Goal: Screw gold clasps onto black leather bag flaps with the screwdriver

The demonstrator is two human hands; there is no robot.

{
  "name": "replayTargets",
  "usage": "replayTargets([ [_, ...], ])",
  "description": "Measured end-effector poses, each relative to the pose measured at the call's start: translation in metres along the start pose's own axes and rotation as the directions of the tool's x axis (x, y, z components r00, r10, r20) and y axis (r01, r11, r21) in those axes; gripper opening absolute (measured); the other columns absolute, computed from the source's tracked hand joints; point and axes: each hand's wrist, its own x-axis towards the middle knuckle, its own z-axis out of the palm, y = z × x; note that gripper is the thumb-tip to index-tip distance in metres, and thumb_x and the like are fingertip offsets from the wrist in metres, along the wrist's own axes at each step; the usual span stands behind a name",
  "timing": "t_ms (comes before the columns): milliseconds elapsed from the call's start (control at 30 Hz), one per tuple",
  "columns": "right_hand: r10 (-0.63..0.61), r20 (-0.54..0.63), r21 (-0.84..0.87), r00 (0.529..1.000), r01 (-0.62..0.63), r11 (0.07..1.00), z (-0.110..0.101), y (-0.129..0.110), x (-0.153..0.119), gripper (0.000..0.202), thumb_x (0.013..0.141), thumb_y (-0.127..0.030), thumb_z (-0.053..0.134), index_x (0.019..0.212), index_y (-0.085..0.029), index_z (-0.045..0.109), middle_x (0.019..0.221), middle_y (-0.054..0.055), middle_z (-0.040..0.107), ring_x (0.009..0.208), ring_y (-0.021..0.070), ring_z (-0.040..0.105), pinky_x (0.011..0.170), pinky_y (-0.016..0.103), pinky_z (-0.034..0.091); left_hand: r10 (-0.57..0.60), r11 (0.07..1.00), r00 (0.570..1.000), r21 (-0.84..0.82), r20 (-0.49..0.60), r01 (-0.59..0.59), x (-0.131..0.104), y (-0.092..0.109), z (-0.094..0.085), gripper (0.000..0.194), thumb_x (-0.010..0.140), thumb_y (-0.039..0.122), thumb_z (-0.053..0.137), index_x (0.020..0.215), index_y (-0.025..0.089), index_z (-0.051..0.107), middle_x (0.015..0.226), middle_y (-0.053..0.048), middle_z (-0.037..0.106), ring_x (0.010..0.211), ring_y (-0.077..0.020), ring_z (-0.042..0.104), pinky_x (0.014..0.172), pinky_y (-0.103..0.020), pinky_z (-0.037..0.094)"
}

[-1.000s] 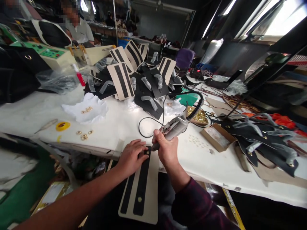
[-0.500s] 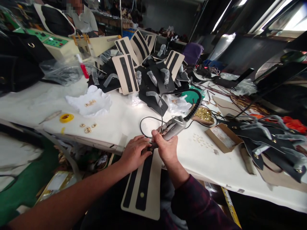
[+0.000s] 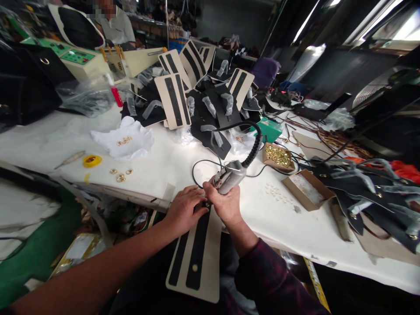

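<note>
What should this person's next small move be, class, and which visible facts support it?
Probably to steady the striped panel with the left hand and ease the corded tool gently toward the dark strip: the right hand grips the tool, its lower end angled toward the strip's far end beside the left hand. Whether it touches is hidden, so going gently seems wise.

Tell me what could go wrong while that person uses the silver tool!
The left hand is right beside the silver tool in the right hand, so a slip might hurt a finger.

The striped panel sticks out past the edge of the table, so it could shift if the left hand lets go.

The ribbed black cable curves near the box of gold pieces; a big swing might spill them.
</note>
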Motion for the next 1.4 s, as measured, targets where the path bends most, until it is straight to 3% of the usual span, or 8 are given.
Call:
replayTargets([
  [200,-0.057,0.072,-0.018,0.996,0.058,0.998,-0.002,0.005,0.001,0.027,0.074,-0.035,0.076,0.065,-0.02,0.055,0.061,-0.003,0.053,0.057,0.0124,0.048,0.054,0.026,0.043,0.004,1.0,1.0,0.009,-0.014,-0.004,-0.001,0.0,0.001,0.031,0.092,0.026,0.077,0.122,0.025,0.072,0.137,-0.008,0.071,0.133,-0.0329,0.058,0.109,-0.053,0.05],
  [367,-0.075,0.169,-0.02,0.983,0.079,0.997,-0.006,0.01,0.002,0.037,0.073,-0.042,0.081,0.063,-0.02,0.054,0.06,-0.002,0.05,0.058,0.0128,0.046,0.052,0.026,0.039,-0.003,1.0,0.999,0.02,-0.048,0.004,-0.001,0.002,0.001,0.039,0.092,0.025,0.075,0.131,0.026,0.069,0.138,-0.009,0.07,0.131,-0.0323,0.06,0.109,-0.052,0.051],
  [633,-0.076,0.145,-0.09,0.987,0.09,0.992,0.0,0.012,-0.001,0.023,0.073,-0.029,0.069,0.063,-0.021,0.05,0.061,-0.003,0.049,0.058,0.0119,0.043,0.054,0.026,0.042,-0.018,1.0,1.0,0.011,-0.003,0.018,0.0,0.004,-0.003,0.039,0.089,0.022,0.077,0.128,0.026,0.07,0.131,-0.009,0.071,0.133,-0.0324,0.057,0.109,-0.051,0.051],
  [800,-0.072,0.194,-0.101,0.978,0.093,0.991,-0.002,0.015,0.001,0.025,0.074,-0.032,0.07,0.063,-0.021,0.05,0.06,-0.003,0.049,0.058,0.0124,0.045,0.054,0.027,0.042,-0.021,1.0,1.0,0.013,-0.005,0.021,0.001,0.007,-0.004,0.034,0.09,0.021,0.076,0.123,0.025,0.071,0.128,-0.009,0.072,0.131,-0.032,0.058,0.106,-0.05,0.051],
  [933,-0.118,0.155,-0.075,0.981,0.131,0.989,-0.004,0.021,0.0,0.027,0.077,-0.036,0.074,0.067,-0.021,0.053,0.063,-0.002,0.053,0.058,0.0134,0.048,0.055,0.028,0.045,-0.023,1.0,1.0,0.021,-0.02,0.023,0.0,0.007,-0.004,0.024,0.091,0.024,0.075,0.115,0.026,0.073,0.134,-0.009,0.07,0.131,-0.0313,0.059,0.107,-0.05,0.051],
  [1100,-0.162,0.154,-0.086,0.975,0.177,0.981,-0.004,0.024,-0.003,0.033,0.08,-0.039,0.077,0.067,-0.022,0.053,0.063,-0.002,0.055,0.058,0.0141,0.051,0.056,0.028,0.047,-0.037,0.999,0.999,0.019,-0.031,0.037,0.0,0.007,-0.003,0.031,0.09,0.021,0.074,0.12,0.025,0.072,0.129,-0.009,0.072,0.131,-0.0309,0.059,0.107,-0.049,0.051],
  [1233,-0.19,0.111,-0.12,0.976,0.203,0.972,-0.004,0.022,-0.003,0.029,0.081,-0.039,0.077,0.07,-0.021,0.057,0.066,-0.001,0.059,0.062,0.0154,0.055,0.059,0.029,0.049,-0.035,0.999,0.999,0.002,-0.015,0.035,0.0,0.008,-0.003,0.024,0.092,0.024,0.074,0.116,0.026,0.072,0.131,-0.007,0.071,0.132,-0.0305,0.058,0.107,-0.049,0.05],
  [1400,-0.18,0.142,-0.148,0.973,0.201,0.968,-0.005,0.023,-0.002,0.03,0.082,-0.041,0.076,0.069,-0.021,0.058,0.066,0.0,0.06,0.062,0.016,0.056,0.061,0.03,0.05,-0.04,0.999,0.999,0.003,-0.013,0.04,0.0,0.008,-0.003,0.025,0.092,0.025,0.074,0.117,0.026,0.071,0.131,-0.008,0.071,0.131,-0.0305,0.058,0.106,-0.049,0.05],
])
